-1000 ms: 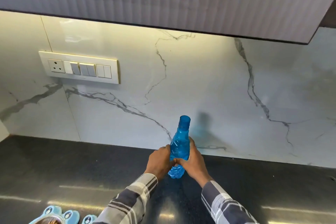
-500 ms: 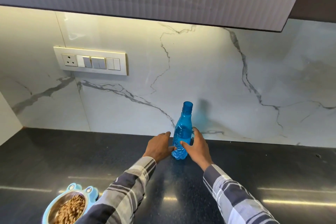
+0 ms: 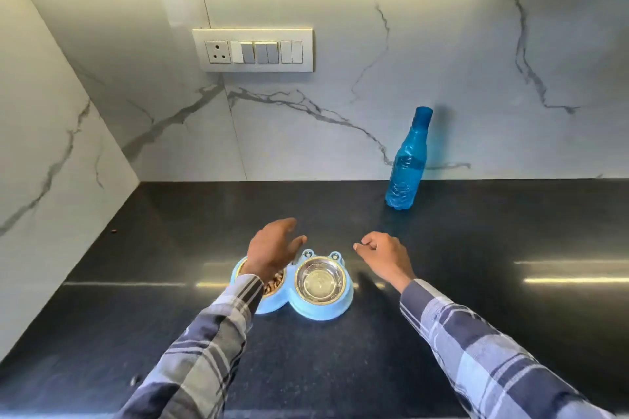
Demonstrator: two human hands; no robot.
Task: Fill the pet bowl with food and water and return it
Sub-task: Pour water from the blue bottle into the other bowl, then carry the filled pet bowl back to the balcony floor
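Observation:
A light-blue double pet bowl (image 3: 318,310) sits on the black counter (image 3: 476,299). Its right steel cup (image 3: 320,281) holds clear water. Its left cup (image 3: 274,284) holds brown kibble and is partly hidden under my left wrist. My left hand (image 3: 272,250) hovers over that left cup, fingers apart, holding nothing. My right hand (image 3: 383,255) hangs just right of the bowl, fingers loosely curled and empty. A blue plastic water bottle (image 3: 406,161) stands upright with its cap on at the back of the counter by the wall.
A marble backsplash (image 3: 340,44) rises behind the counter, with a switch and socket panel (image 3: 252,50) on it. A side wall (image 3: 44,133) closes the left. One small brown crumb (image 3: 114,231) lies near the left wall.
Both hands have let go of the blue bottle, which stays standing at the back. They have drawn back toward the pet bowl. My view has tilted down and left.

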